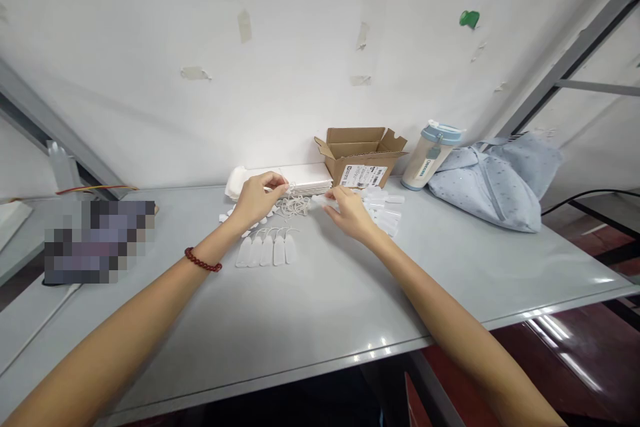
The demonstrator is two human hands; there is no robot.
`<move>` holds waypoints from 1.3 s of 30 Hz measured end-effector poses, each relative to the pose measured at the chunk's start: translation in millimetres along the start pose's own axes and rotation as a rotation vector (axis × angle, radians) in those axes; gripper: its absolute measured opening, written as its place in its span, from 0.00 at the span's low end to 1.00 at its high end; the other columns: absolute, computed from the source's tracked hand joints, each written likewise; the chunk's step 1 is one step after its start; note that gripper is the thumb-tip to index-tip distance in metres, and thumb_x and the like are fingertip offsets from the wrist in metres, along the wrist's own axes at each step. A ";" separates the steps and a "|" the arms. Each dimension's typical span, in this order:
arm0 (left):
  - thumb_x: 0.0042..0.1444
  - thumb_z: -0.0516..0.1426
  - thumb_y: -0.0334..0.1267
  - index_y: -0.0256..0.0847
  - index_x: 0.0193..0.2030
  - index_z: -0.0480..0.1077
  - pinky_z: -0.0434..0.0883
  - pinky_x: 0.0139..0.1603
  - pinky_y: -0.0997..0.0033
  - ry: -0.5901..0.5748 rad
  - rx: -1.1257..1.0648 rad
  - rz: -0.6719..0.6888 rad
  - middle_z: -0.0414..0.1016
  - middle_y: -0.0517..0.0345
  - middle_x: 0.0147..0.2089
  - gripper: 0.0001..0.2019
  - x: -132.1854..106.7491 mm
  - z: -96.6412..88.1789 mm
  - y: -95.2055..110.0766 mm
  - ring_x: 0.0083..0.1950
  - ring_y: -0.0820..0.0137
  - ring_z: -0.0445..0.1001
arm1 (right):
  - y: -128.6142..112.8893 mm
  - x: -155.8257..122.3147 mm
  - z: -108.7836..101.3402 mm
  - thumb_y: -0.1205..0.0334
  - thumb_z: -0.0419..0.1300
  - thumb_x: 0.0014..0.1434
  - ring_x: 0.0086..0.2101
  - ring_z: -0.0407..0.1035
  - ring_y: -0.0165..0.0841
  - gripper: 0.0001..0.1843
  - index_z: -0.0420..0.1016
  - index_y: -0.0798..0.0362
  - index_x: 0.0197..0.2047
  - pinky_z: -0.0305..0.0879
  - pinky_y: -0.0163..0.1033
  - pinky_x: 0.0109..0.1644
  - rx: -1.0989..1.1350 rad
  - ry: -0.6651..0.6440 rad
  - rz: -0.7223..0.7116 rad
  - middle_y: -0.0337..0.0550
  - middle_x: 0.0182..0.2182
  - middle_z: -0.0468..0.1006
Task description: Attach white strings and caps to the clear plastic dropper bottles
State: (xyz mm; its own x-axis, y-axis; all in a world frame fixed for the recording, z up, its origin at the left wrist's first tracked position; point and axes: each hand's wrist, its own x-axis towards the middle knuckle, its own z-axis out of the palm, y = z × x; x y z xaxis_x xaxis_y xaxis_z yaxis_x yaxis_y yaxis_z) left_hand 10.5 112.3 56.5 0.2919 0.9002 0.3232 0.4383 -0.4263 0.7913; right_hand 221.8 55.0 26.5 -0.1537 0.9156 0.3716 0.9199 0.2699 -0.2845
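Note:
My left hand (257,199) is closed in a pinch on a thin white string, above a tangled heap of white strings (294,207). Between the thumb and fingers of my right hand (350,215) is a translucent plastic tag (321,201), its end pointing left toward the heap. Several tags with strings (267,251) lie side by side in a row nearer to me. Beside my right hand, loose translucent tags (387,217) are piled on the table. More small white pieces lie partly hidden under my left hand.
Behind the strings lies a white stack (305,177), with an open cardboard box (363,157) beside it. A tumbler (431,155) and a light blue fabric bag (493,187) stand to the right. A pixelated object (100,240) rests on the grey table (320,313) at left.

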 end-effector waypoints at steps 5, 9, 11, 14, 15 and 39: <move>0.47 0.61 0.43 0.39 0.30 0.72 0.69 0.37 0.69 -0.055 -0.198 -0.111 0.77 0.55 0.35 0.09 -5.2 2.5 9.8 0.36 0.68 0.73 | -14.3 -2.1 -4.9 0.57 0.58 0.58 0.42 0.69 0.35 0.11 0.70 0.55 0.40 0.63 0.40 0.45 0.788 -0.042 0.142 0.46 0.41 0.76; 0.46 0.61 0.43 0.38 0.30 0.71 0.68 0.36 0.69 -0.071 -0.306 -0.173 0.77 0.56 0.33 0.10 -10.9 5.9 16.7 0.35 0.69 0.73 | -21.2 -3.7 -8.0 0.53 0.61 0.55 0.40 0.69 0.33 0.14 0.72 0.54 0.40 0.63 0.40 0.46 1.152 -0.180 0.193 0.44 0.41 0.76; 0.46 0.61 0.43 0.38 0.30 0.71 0.69 0.37 0.69 -0.097 -0.368 -0.180 0.77 0.55 0.33 0.10 -13.7 8.3 18.9 0.37 0.68 0.74 | -22.9 -4.1 -8.9 0.52 0.63 0.53 0.42 0.70 0.34 0.15 0.73 0.53 0.40 0.64 0.39 0.46 1.297 -0.240 0.195 0.45 0.42 0.76; 0.48 0.61 0.43 0.38 0.31 0.70 0.69 0.37 0.69 -0.131 -0.395 -0.176 0.77 0.55 0.33 0.10 -16.7 12.1 20.3 0.36 0.68 0.75 | -24.3 -4.0 -9.8 0.52 0.65 0.51 0.43 0.72 0.35 0.16 0.75 0.54 0.39 0.64 0.39 0.46 1.459 -0.290 0.210 0.46 0.44 0.77; 0.49 0.60 0.43 0.38 0.32 0.70 0.70 0.38 0.68 -0.136 -0.375 -0.158 0.77 0.56 0.32 0.10 -17.3 13.3 20.3 0.35 0.69 0.75 | -24.4 -3.8 -9.9 0.52 0.66 0.50 0.43 0.72 0.35 0.16 0.75 0.54 0.38 0.64 0.39 0.47 1.478 -0.290 0.222 0.46 0.43 0.78; 0.46 0.61 0.39 0.38 0.32 0.75 0.71 0.36 0.67 -0.044 -0.142 -0.137 0.78 0.55 0.32 0.08 0.0 10.9 8.8 0.32 0.67 0.75 | -14.9 -1.9 -8.6 0.54 0.66 0.52 0.47 0.72 0.36 0.14 0.78 0.54 0.38 0.61 0.42 0.54 1.513 -0.229 0.299 0.49 0.44 0.79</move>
State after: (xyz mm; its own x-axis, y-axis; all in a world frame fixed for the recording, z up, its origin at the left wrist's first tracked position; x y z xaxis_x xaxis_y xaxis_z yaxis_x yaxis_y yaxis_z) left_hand 23.6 107.5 57.7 0.2762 0.9429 0.1864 0.3533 -0.2800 0.8926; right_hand 211.5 46.7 37.7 -0.2173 0.9751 0.0438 -0.2586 -0.0142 -0.9659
